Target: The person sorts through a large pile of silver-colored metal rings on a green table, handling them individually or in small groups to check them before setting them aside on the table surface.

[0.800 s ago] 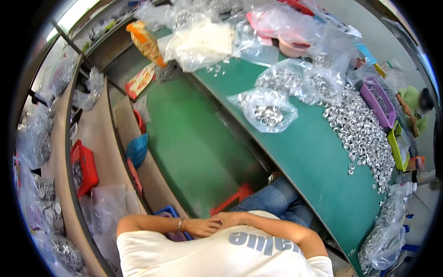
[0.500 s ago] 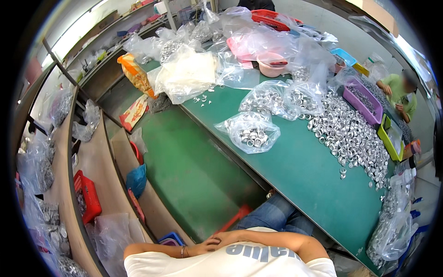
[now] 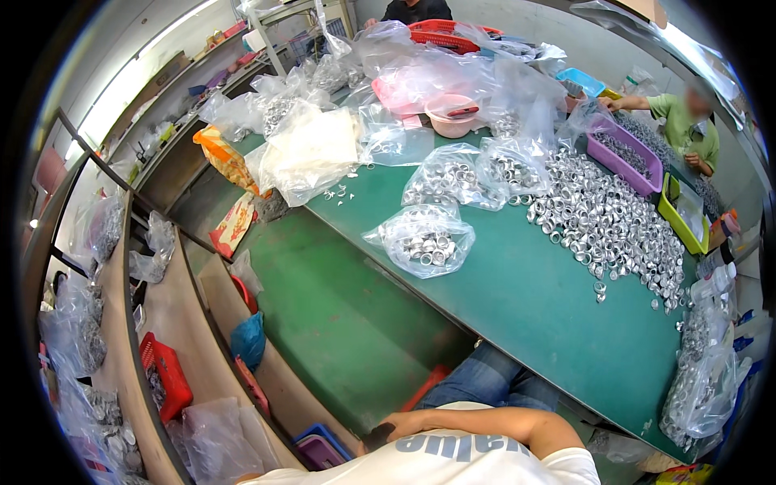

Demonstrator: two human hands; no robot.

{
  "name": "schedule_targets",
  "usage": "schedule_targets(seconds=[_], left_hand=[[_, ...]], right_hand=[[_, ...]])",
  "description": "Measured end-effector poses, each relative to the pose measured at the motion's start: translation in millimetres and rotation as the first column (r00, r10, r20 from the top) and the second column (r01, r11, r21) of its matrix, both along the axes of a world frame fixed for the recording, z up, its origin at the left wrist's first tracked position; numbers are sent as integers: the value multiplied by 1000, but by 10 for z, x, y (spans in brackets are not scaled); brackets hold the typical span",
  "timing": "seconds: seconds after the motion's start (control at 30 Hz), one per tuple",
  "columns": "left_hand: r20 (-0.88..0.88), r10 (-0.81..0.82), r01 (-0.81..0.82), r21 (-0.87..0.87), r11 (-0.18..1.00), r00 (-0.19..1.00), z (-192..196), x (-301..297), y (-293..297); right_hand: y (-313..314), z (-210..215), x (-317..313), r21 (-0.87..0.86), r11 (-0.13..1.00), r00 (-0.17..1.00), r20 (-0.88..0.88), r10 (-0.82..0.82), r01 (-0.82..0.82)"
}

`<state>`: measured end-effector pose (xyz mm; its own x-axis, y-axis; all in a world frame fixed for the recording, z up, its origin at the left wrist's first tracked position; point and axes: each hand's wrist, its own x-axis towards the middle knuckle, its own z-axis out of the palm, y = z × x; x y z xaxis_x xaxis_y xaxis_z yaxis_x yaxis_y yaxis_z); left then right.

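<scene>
Judged a pause: no handling step in hand, the person seated with the right forearm laid across the waist. Right hand (image 3: pixel 406 422) lies low against the white shirt (image 3: pixel 356 457), well apart from the surface (image 3: pixel 517 299); its fingers blur into a dark patch, so no telling whether they are spread or curled, or whether they grip anything. Left hand out of sight, state unknown. Metal rings (image 3: pixel 606 218) lie loose in a broad heap on the right part of the surface, beside a purple basket (image 3: pixel 622 158); a clear bag of rings (image 3: pixel 428 246) sits left of the heap, nearer the surface's left edge. Any handling of the heap would call for lifting the right hand and reaching right over the edge.
</scene>
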<state>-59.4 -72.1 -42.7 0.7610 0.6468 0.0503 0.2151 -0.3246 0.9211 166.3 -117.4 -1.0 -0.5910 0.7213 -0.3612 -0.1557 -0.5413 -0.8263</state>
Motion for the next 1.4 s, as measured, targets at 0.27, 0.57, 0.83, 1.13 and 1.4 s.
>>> schedule_targets(seconds=[0.27, 0.57, 0.83, 1.13, 1.4], left_hand=[[-108, 76, -83, -71, 994, 991, 245, -4, 44], [-215, 113, -140, -117, 983, 970, 367, 266, 176], [-265, 150, -191, -137, 972, 952, 455, 396, 293], [-292, 201, -252, -148, 956, 935, 501, 465, 368], [-321, 262, -324, -157, 933, 910, 533, 437, 338]], right_hand=[[38, -53, -25, 65, 997, 997, 59, -40, 36], [14, 150, 223, 258, 960, 934, 303, -190, 111], [-116, 368, 473, 811, 585, 578, 468, -668, 20], [-141, 706, 755, 755, 655, 572, 547, -611, -21], [-142, 860, 844, 499, 853, 710, 545, -446, 153]])
